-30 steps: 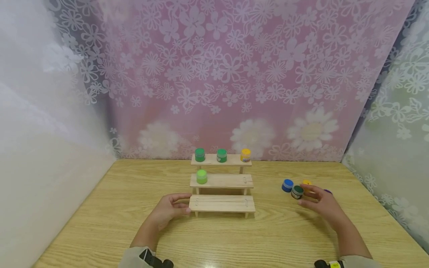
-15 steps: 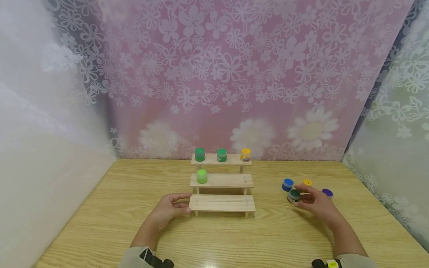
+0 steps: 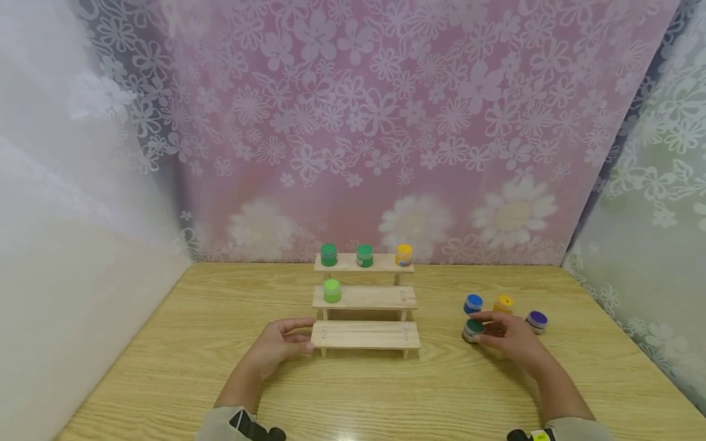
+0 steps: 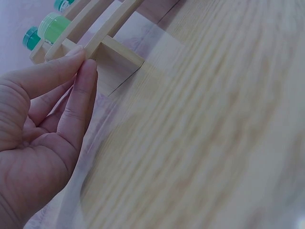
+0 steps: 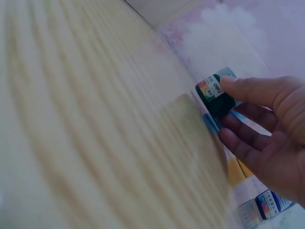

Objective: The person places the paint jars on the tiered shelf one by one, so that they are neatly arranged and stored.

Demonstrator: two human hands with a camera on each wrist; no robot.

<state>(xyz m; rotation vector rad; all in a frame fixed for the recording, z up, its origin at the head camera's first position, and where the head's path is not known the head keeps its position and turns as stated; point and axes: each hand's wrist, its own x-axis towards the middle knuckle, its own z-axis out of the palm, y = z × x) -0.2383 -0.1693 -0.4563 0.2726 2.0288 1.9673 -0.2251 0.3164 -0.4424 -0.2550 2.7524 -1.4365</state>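
Note:
My right hand (image 3: 510, 340) grips a dark green paint jar (image 3: 472, 331) between thumb and fingers, low over the wooden table. In the right wrist view the jar (image 5: 217, 93) is tilted, its label showing beside the thumb. A blue jar (image 3: 473, 304), a yellow jar (image 3: 503, 304) and a purple jar (image 3: 537, 321) stand around that hand. On the left, my left hand (image 3: 278, 346) pinches the end of the lowest board of a three-step wooden display stand (image 3: 365, 335). Thumb and forefinger meet at the board's corner in the left wrist view.
Two green jars (image 3: 364, 256) and a yellow jar (image 3: 404, 255) stand on the top step. One light green jar (image 3: 332, 291) is at the left of the middle step. A flowered pink backdrop (image 3: 375, 122) closes off the table's (image 3: 248, 288) far edge.
My right hand has moved left and nearer to me with the dark green jar, away from the other jars. The purple and yellow jars show more fully. The left hand stays put.

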